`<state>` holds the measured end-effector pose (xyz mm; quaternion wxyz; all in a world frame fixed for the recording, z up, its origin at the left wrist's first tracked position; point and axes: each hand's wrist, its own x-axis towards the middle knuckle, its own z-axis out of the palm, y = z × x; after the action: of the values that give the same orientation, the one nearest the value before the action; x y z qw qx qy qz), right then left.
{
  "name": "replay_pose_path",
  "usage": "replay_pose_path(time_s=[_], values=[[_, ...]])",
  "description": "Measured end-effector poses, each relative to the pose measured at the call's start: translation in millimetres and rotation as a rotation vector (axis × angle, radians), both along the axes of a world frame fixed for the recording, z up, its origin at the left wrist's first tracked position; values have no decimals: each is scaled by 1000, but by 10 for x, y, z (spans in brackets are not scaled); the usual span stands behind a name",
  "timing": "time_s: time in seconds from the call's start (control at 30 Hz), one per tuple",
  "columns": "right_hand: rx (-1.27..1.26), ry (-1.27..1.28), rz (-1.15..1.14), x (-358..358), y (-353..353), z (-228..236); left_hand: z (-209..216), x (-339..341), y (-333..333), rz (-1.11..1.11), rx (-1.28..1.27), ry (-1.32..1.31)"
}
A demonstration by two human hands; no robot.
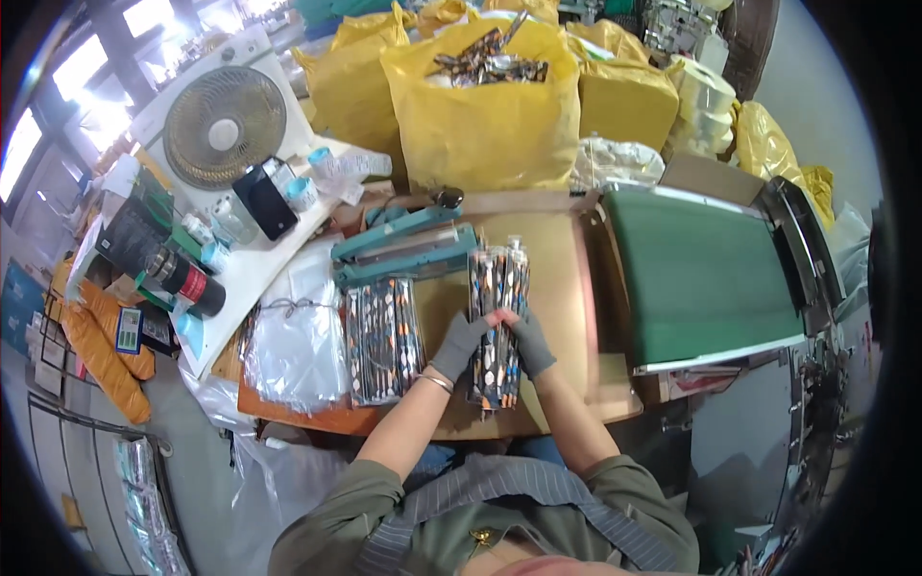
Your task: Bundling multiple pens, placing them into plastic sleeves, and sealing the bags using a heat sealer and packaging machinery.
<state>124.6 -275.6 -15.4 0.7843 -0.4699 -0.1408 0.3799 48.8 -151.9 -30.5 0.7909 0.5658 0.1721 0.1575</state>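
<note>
Head camera view: two hands in grey fingerless gloves hold a bundle [497, 374] upright in line with the body, over the near middle of the tabletop [559, 259]. It is a long block of slim, glossy packs, black with small orange, white and blue shapes. The left hand [459, 348] is curled against its left side and the right hand [531, 344] against its right, both partly closed on it, with the bare thumbs meeting on top.

Just left lies a stack [382, 341] of packs in the same pattern, under shiny film. Farther left is a slippery-looking pile of clear bags [296, 336]. Beyond the stack sits a long, teal sealer [403, 254], its arm raised. The tabletop is smooth and tan.

At far centre, a crinkled yellow bag [480, 130] gapes open on more patterned packs [495, 62]. To the right stretches a flat, matte green belt [706, 274]. On the left are a round wire-fronted fan [226, 127], a dark phone [265, 204] and a black flask [185, 278] with a red band. A curling white paper strip [357, 163] carries print, too small to read.
</note>
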Motion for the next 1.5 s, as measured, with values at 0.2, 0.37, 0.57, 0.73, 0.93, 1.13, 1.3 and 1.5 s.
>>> replay_pose_path(time_s=[0.2,0.37,0.57,0.73,0.93,1.13,1.3,1.5], values=[[120,-408,161,-9,-79,986,1219,-455,121,-141,661,-186],[183,-411,246,-165,-129,1064,1114,-646,37,-212,121,-188],[-34,-284,63,-757,-91,1372,1110,-739,10,-268,326,-145],[49,-270,-54,-983,-102,1656,1626,-974,-12,-301,383,-148],[285,-620,13,-977,-77,1764,1772,-1187,-146,-409,316,-162],[-16,-22,595,-860,-40,916,812,-1512,-663,-352,-722,-248],[-3,126,455,-974,-110,932,515,-2074,423,-27,870,175],[-110,145,372,-1228,-58,1197,-158,-3823,2496,489,830,501]])
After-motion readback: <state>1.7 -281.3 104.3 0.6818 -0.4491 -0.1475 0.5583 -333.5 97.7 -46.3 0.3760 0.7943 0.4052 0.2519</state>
